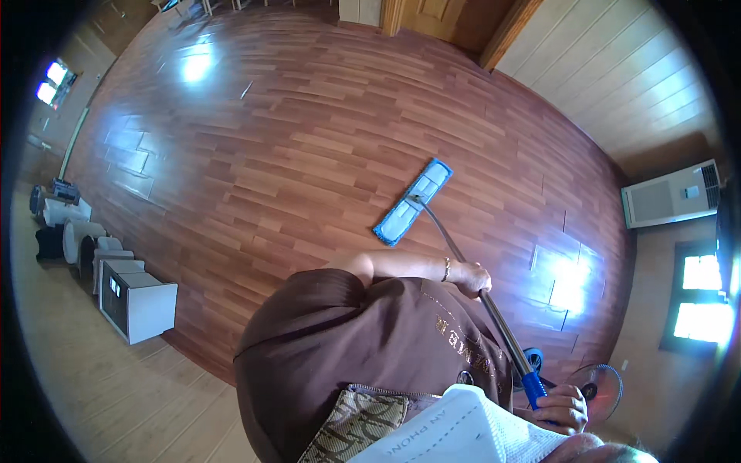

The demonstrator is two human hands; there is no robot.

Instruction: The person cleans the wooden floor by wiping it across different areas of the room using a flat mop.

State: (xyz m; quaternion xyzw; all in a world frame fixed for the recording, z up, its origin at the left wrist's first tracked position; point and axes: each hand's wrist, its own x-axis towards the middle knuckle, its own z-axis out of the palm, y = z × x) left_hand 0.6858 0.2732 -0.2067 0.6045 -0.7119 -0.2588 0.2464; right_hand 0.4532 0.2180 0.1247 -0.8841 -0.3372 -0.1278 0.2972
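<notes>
- Blue-edged, with a pale top, a flat mop head [403, 214] rests on the wood-patterned floor [293, 177] ahead of the wearer; we judge it lies level so its whole underside meets the boards.
- Closed around the metal pole [505, 332] partway along, the left hand [471, 278] reaches across the brown shirt [347, 324], a placement we read as guiding the shaft.
- Wrapped over the blue grip [532, 386], the right hand [565, 410] holds the upper end close to the body; set apart like this, we believe, the two hands gain leverage and steady the angle.
- Slanting from body to floor, the pole meets the mop head at a central joint [417, 198], which we take to let the pad lie flat under a tilted handle.
- Around the edges we see a white-sided cabinet [152, 309] at left, a fan [606, 391] and a pale upright appliance [668, 197] at right, perhaps kept there for walking room.
</notes>
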